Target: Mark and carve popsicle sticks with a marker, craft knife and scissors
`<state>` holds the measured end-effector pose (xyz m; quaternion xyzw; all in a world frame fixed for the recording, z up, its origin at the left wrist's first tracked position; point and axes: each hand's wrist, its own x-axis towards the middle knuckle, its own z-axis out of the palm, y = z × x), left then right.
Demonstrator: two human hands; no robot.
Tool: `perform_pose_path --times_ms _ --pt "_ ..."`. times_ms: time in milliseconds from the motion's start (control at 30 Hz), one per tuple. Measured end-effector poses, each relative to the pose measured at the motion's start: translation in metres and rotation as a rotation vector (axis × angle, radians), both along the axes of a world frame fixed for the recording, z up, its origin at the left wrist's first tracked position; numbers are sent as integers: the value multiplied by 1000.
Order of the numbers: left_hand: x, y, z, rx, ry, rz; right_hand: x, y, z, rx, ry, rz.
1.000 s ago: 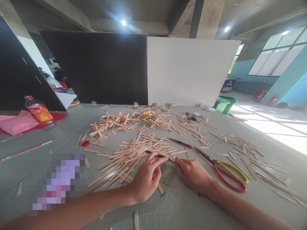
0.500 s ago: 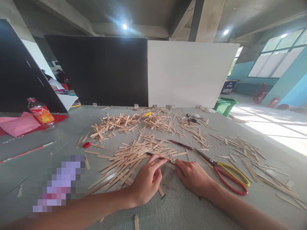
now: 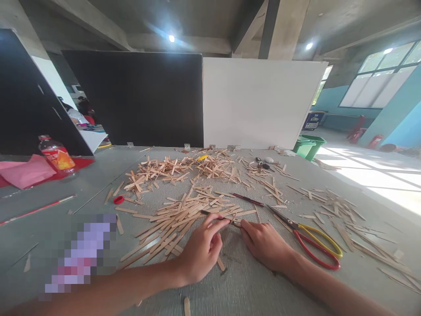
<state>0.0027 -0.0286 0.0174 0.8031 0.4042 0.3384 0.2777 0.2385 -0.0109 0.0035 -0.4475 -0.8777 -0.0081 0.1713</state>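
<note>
My left hand (image 3: 204, 250) is closed in a pinch, thumb and forefinger meeting at a small wooden piece (image 3: 233, 218). My right hand (image 3: 265, 243) is curled, its fingertips around one end of a slim dark tool (image 3: 206, 212) that runs left past my left fingertips. What kind of tool it is I cannot make out. Just beyond and left of my hands spreads a loose heap of wooden craft sticks (image 3: 179, 215). Scissors with one red and one yellow handle (image 3: 317, 243) lie beside my right wrist, and a dark red pen-like stick (image 3: 248, 199) lies ahead.
More sticks and splinters (image 3: 158, 169) pile up at the back, with a yellow object (image 3: 202, 157) among them. A red ring (image 3: 119, 199), a drink bottle (image 3: 57, 153) and pink paper (image 3: 28, 171) are leftward. Keys (image 3: 263, 163) lie at back right. Black and white panels (image 3: 263, 101) border the table.
The brassy bit between my fingertips shows slightly less and looks a little turned. Both hands stay in nearly the same place.
</note>
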Motion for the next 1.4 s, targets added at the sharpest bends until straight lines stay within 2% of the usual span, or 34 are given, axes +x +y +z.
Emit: perform_pose_path --times_ms 600,867,967,1100,1267,1400 --pt "0 0 -3 29 14 44 -2 -2 -1 114 -49 6" --pt "0 1 -2 20 25 56 0 -5 -4 279 -78 122" --pt "0 1 -3 41 20 49 1 -5 -6 217 -53 170" --pt "0 0 -5 73 -14 69 6 -4 -10 64 40 117" --pt "0 -2 -5 1 -31 132 10 -3 -14 247 95 109" --pt "-1 -3 -6 3 -31 130 10 -6 -9 214 -28 183"
